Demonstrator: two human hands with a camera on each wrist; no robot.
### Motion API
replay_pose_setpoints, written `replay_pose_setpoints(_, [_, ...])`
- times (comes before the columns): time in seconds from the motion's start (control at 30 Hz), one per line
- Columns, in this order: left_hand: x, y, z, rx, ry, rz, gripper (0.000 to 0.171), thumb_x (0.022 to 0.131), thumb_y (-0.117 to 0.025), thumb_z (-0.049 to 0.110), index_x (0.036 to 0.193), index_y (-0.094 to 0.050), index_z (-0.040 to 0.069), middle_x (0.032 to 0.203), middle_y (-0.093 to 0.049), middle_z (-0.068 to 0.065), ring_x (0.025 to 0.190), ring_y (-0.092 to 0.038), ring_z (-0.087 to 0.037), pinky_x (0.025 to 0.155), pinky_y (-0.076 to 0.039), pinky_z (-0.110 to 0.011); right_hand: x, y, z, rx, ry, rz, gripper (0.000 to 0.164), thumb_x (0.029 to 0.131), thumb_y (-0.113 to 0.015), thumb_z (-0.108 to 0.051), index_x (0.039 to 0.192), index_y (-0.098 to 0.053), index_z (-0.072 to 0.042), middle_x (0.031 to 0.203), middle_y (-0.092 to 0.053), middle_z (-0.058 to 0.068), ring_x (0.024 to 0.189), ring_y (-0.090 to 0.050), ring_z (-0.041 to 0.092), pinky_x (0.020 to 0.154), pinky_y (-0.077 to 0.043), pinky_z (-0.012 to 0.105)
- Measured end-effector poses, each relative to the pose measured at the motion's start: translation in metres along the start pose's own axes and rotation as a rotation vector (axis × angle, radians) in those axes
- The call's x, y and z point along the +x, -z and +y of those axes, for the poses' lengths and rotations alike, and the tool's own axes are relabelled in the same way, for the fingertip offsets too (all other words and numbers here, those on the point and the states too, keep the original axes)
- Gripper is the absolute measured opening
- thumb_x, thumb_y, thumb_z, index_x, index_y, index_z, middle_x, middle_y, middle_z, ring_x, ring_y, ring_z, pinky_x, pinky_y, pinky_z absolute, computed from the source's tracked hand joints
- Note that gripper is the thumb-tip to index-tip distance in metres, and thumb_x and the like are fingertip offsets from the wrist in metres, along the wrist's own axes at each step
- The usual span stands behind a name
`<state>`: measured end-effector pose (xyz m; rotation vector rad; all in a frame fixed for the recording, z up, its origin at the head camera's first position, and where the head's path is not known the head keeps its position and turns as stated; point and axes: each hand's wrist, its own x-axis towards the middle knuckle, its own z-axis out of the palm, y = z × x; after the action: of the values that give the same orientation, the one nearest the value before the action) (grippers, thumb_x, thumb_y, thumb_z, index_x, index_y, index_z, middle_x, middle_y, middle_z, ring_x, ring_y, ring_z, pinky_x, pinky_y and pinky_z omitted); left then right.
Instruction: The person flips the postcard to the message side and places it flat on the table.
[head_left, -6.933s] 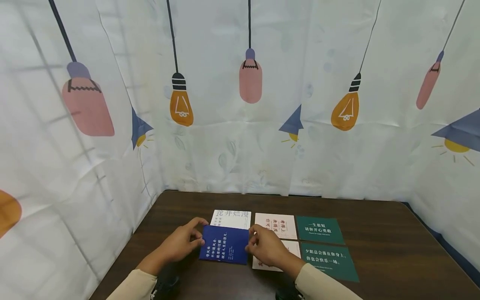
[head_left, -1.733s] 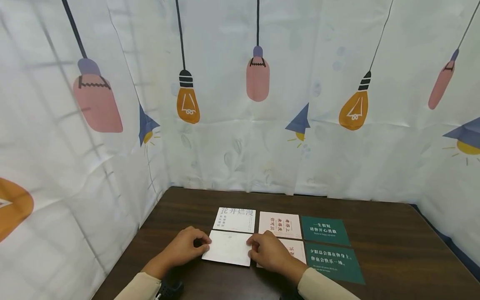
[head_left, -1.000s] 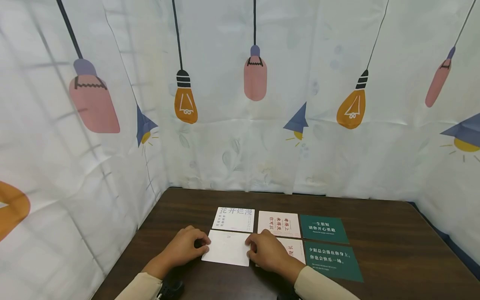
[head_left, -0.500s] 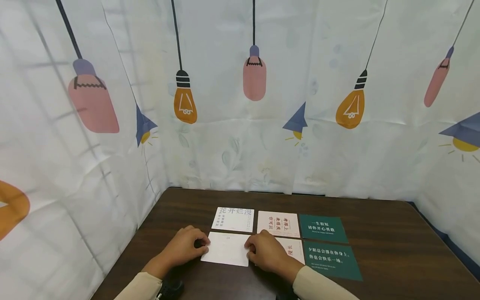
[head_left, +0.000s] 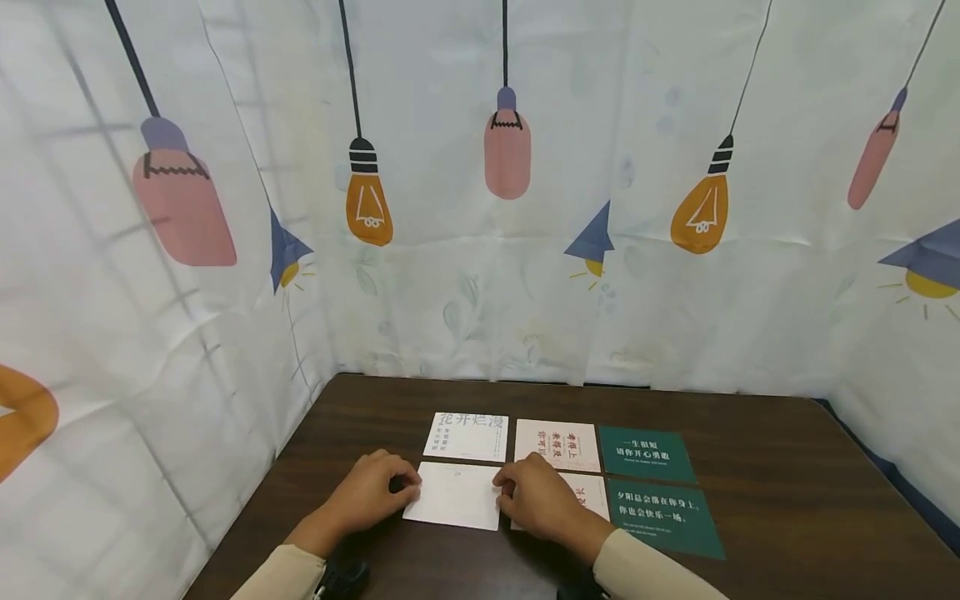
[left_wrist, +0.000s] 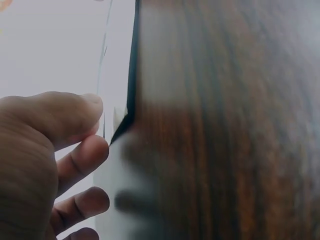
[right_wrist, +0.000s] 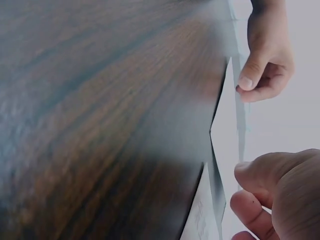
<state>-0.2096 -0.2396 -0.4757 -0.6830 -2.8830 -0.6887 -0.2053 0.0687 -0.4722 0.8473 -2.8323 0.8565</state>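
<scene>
A white, nearly blank card [head_left: 454, 496] lies between my two hands, close to the near row of cards. My left hand [head_left: 375, 490] pinches its left edge between thumb and finger; the left wrist view shows the thumb [left_wrist: 75, 117] at the card's edge. At the right edge, my right hand [head_left: 542, 500] pinches with thumb and index finger, covering part of a pink card [head_left: 588, 492]. Directly beyond the white card is another white card [head_left: 467, 437] with grey lettering. In the right wrist view the card's surface [right_wrist: 230, 120] appears almost edge-on.
Right of the lettered white card lies a pink card [head_left: 557, 445]. Two green cards [head_left: 647, 454] sit farther right, one nearer than the other. The brown table [head_left: 787, 483] ends at a white curtain [head_left: 465, 292] printed with lamps.
Several seconds ago my hands held a card with a blue lettered face; now a white face shows between them. Over the last second the hands and card have barely moved.
</scene>
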Motion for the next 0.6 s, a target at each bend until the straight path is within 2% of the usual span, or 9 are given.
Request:
replay_pose_setpoints(0.3, [0.01, -0.002, 0.01, 0.018, -0.039, 0.043, 0.007, 0.088, -0.082, 0.023, 0.09, -0.076, 0.028, 0.081, -0.058, 0.027, 0.08, -0.049, -0.004, 0.079, -0.041, -0.04, -0.004, 0.014, 0.009, 0.024, -0.03, 0.02, 0.012, 0.088, -0.077, -0.016, 0.1, -0.077, -0.014, 0.084, -0.064, -0.014, 0.085, -0.053, 0.01, 0.071, -0.048, 0.031])
replay_pose_setpoints(0.6, [0.014, -0.003, 0.028, -0.013, -0.102, 0.022, 0.005, 0.089, -0.08, 0.024, 0.093, -0.078, 0.023, 0.08, -0.056, 0.028, 0.081, -0.052, -0.01, 0.08, -0.042, -0.042, -0.017, 0.021, 0.019, -0.003, -0.052, 0.05, 0.02, 0.088, -0.079, -0.017, 0.107, -0.076, -0.014, 0.09, -0.065, -0.012, 0.093, -0.056, 0.014, 0.078, -0.05, 0.035])
